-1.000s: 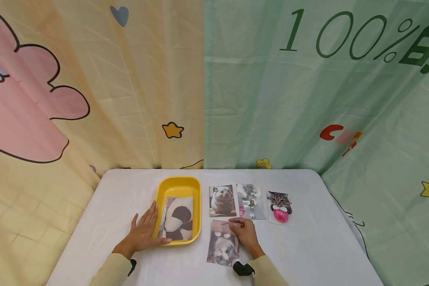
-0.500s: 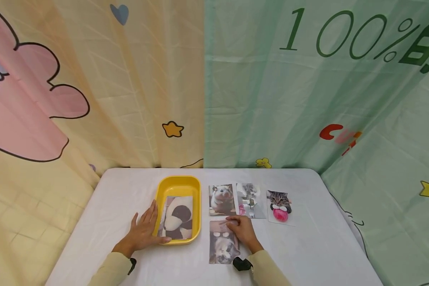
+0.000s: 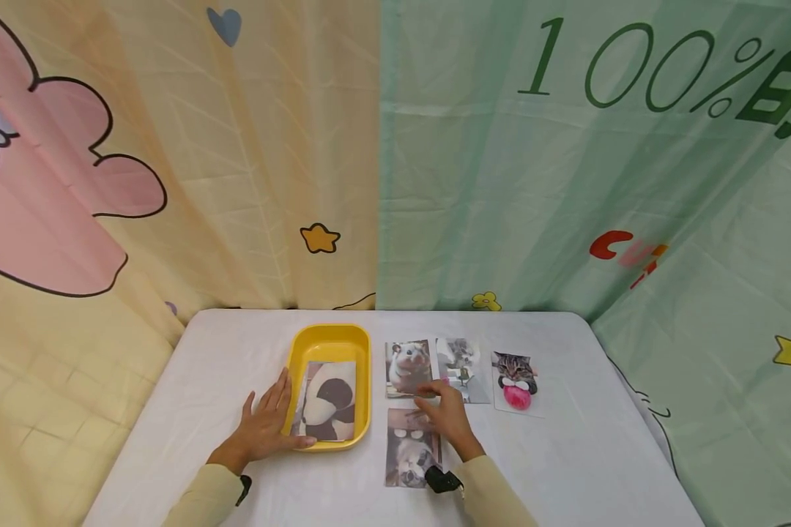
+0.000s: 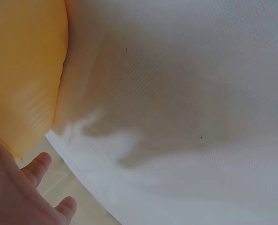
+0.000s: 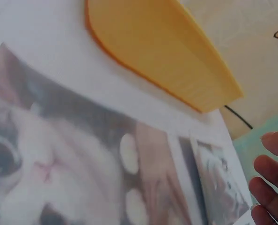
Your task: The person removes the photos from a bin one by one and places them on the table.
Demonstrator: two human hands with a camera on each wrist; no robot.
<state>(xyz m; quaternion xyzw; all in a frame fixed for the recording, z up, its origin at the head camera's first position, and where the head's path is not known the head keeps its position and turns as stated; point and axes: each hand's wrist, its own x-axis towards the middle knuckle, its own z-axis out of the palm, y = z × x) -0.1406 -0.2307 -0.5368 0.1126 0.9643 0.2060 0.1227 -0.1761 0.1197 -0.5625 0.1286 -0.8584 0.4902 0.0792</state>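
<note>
On the left side of the yellow tray [image 3: 332, 334] rests my left hand [image 3: 264, 430], fingers straight along the wall and thumb over the near rim. Inside the tray lies a photo [image 3: 329, 406] with a black and white pattern. My right hand [image 3: 450, 419] is over the gap between the hamster photo [image 3: 407, 364] and an upside-down kitten photo [image 3: 409, 457], covering a corner of each. In the right wrist view its loosely bent fingers [image 5: 270, 194] hold nothing. The left wrist view shows the outer tray wall [image 4: 26, 61] beside my left fingers.
Right of the hamster photo lies a grey photo with a pink patch [image 3: 463, 359]. Farther right is a tabby cat photo [image 3: 517, 380] with a pink ball. A white cloth [image 3: 600, 454] covers the table, and printed curtains [image 3: 488, 183] hang behind it.
The kitten photo has straightened and lies below the hamster photo. My right hand has let go of it and moved slightly up, over the hamster photo's lower edge. The left hand stays still.
</note>
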